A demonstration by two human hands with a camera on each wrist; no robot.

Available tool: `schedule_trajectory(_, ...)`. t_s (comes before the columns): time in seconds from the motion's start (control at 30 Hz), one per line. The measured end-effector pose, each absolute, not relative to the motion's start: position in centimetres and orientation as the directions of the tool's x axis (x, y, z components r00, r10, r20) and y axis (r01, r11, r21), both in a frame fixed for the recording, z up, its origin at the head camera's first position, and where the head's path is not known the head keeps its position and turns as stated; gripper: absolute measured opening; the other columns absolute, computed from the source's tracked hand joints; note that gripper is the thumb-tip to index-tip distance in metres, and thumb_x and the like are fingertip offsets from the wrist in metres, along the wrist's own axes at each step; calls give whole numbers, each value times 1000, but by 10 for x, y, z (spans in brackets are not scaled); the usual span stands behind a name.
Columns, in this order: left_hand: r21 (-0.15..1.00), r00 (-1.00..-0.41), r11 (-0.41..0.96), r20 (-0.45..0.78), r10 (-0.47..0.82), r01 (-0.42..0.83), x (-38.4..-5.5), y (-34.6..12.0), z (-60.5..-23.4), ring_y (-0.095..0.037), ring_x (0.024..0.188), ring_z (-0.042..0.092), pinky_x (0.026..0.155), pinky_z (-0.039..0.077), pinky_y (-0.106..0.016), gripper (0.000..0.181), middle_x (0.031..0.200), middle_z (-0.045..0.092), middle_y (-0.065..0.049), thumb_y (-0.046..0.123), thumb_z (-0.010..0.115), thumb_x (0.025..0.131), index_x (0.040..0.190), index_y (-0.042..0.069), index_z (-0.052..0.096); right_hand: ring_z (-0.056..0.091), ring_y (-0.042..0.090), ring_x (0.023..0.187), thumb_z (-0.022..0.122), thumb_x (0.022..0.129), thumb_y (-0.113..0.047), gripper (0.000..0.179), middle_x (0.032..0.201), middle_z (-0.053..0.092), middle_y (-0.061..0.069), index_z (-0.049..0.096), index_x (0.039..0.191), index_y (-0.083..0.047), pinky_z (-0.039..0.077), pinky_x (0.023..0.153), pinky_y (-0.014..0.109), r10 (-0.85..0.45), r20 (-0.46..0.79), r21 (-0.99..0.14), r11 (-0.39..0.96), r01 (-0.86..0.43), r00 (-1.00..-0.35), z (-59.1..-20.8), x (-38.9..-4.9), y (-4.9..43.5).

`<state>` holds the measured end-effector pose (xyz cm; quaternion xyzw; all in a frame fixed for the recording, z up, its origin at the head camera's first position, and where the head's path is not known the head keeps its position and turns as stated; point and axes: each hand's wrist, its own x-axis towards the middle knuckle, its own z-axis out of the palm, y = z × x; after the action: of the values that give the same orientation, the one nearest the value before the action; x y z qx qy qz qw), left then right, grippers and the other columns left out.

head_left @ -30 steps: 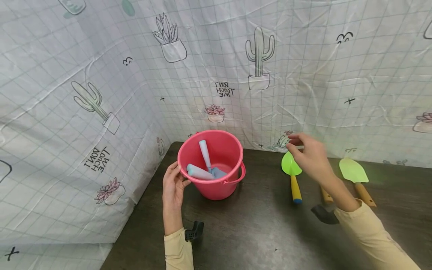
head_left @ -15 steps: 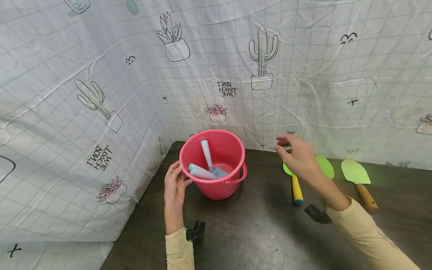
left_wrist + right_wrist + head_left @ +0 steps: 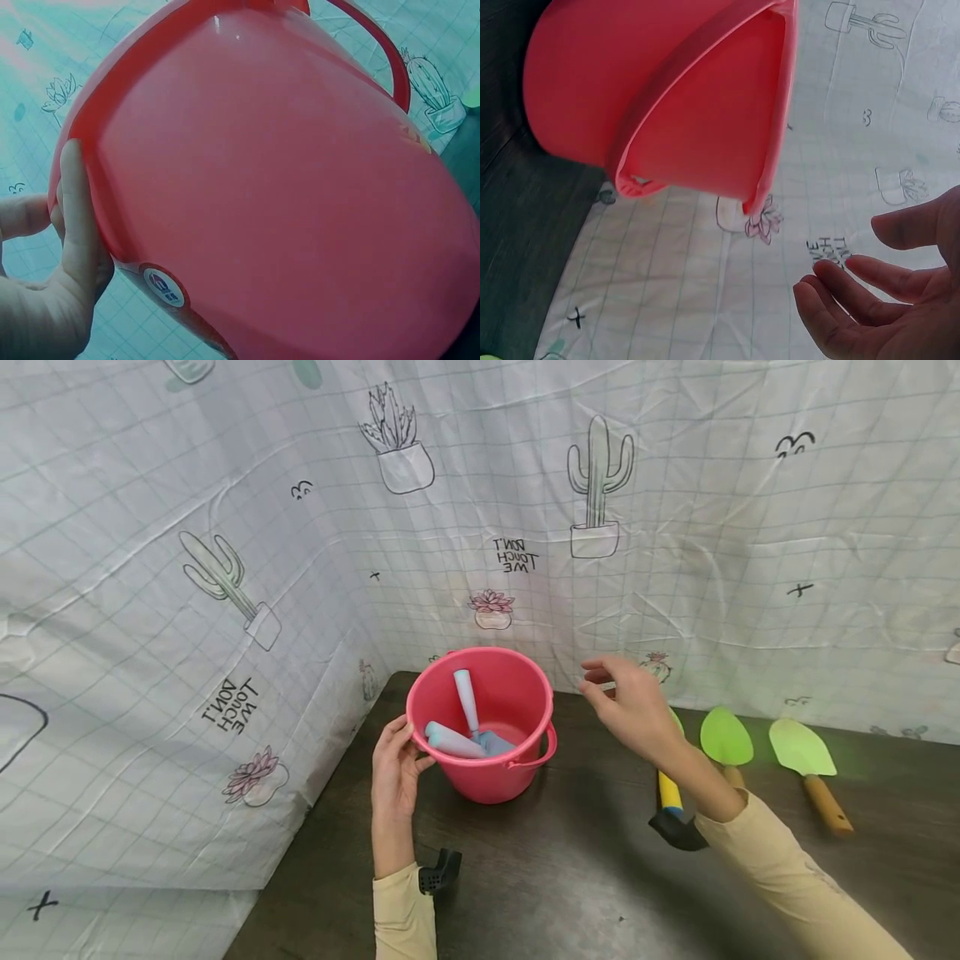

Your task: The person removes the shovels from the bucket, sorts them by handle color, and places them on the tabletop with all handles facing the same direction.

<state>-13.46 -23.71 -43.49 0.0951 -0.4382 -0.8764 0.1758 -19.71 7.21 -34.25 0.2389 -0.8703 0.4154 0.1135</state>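
Note:
A pink bucket (image 3: 487,781) stands upright on the dark table, its handle hanging down at the right. My left hand (image 3: 395,772) grips the bucket's left rim between thumb and fingers, which the left wrist view shows close up. Inside the bucket lie two tools with pale blue handles (image 3: 466,700); their greyish-blue ends meet at the bottom. My right hand (image 3: 628,700) hovers just right of the bucket, holding nothing, fingers relaxed and apart from the thumb in the right wrist view. Under that forearm, a green trowel with a yellow handle (image 3: 669,792) is partly hidden.
Two more green trowels lie to the right, a middle one (image 3: 726,737) with its handle partly covered by my sleeve, and another (image 3: 802,747) with a brown handle. A white curtain (image 3: 697,552) with cactus drawings rises behind and left of the table (image 3: 540,877).
My right hand has moved left from over the trowels toward the bucket, uncovering the middle trowel. The left hand keeps its grip on the rim. The head view has turned slightly left.

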Motion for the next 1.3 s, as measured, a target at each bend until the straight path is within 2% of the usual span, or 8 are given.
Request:
schedule_trajectory(0.33, 806, -917, -545, -7, -398, 230, -135, -238, -435, -16, 78, 66, 58, 62, -28, 16, 105, 66, -13, 3, 52, 105, 119, 2, 60, 68, 39, 108, 63, 100, -6, 29, 119, 68, 27, 64, 125, 10, 60, 88, 54, -364, 363, -695, 507, -510, -857, -345, -206, 43)
schedule_trajectory(0.53, 817, -910, -535, -28, -413, 217, -135, -236, -433, -16, 79, 66, 59, 62, -28, 16, 107, 66, -13, 4, 53, 105, 119, 4, 61, 72, 38, 98, 64, 99, -7, 30, 113, 72, 25, 65, 124, 9, 61, 84, 51, -391, 347, -729, 459, -507, -853, -347, -215, 26)
schedule_trajectory(0.63, 816, -909, -538, -38, -415, 212, -134, -236, -433, -16, 79, 66, 59, 62, -28, 17, 107, 66, -13, 4, 52, 105, 120, 3, 60, 72, 38, 100, 65, 99, -7, 30, 113, 72, 24, 65, 124, 9, 61, 87, 50, -409, 322, -742, 451, -496, -854, -348, -217, 16)
schedule_trajectory(0.93, 807, -908, -548, -38, -418, 218, -134, -235, -435, -17, 79, 66, 58, 62, -28, 17, 107, 65, -14, 3, 51, 105, 120, 2, 59, 68, 34, 107, 67, 98, -12, 36, 115, 71, 19, 62, 129, 6, 60, 89, 48, -442, 207, -760, 489, -428, -873, -348, -219, -5)
schedule_trajectory(1.3, 804, -911, -546, -16, -412, 233, -134, -234, -435, -16, 78, 65, 56, 61, -26, 16, 105, 64, -14, 2, 51, 105, 118, 1, 60, 68, 32, 101, 69, 97, -13, 39, 111, 72, 18, 62, 129, 7, 60, 86, 46, -444, 190, -750, 510, -422, -875, -351, -229, -18)
